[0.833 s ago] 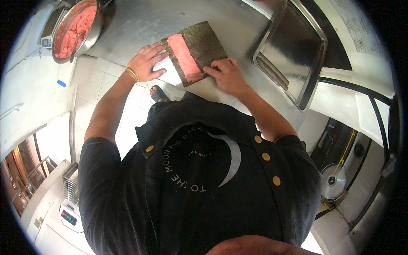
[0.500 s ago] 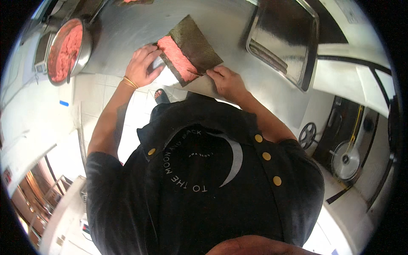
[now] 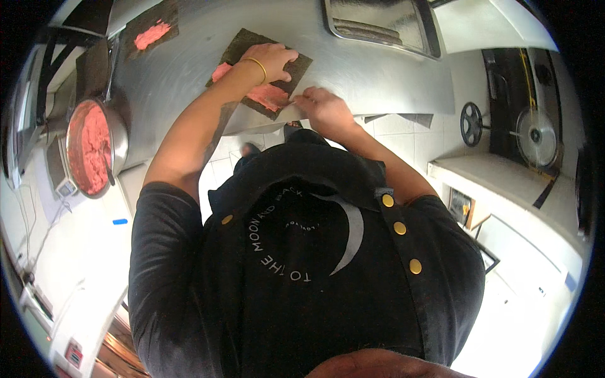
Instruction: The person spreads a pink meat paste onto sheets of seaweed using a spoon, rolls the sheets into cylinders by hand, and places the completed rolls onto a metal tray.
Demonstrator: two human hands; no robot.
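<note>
A dark green nori sheet (image 3: 296,68) lies on the steel table, turned corner-first toward me. Pink paste (image 3: 270,97) covers a band along its near-left side. My left hand (image 3: 272,62) reaches over that band and rests on the sheet, thumb and fingers apart. By the sheet's near right corner, my right hand (image 3: 326,112) is closed in a pinch; a thin pale bit shows at its fingertips, too small to name. Part of the paste is hidden under my left forearm.
A metal bowl (image 3: 120,140) of pink paste with a utensil in it stands at left. Another nori sheet (image 3: 171,14) bears a pink smear at the far left. A metal tray (image 3: 428,44) holding dark rolls (image 3: 367,31) sits far right on the steel table (image 3: 189,69).
My left hand has moved from the sheet's left edge onto its top. My right hand has come off the right corner slightly. The view has shifted, showing more of the far left.
</note>
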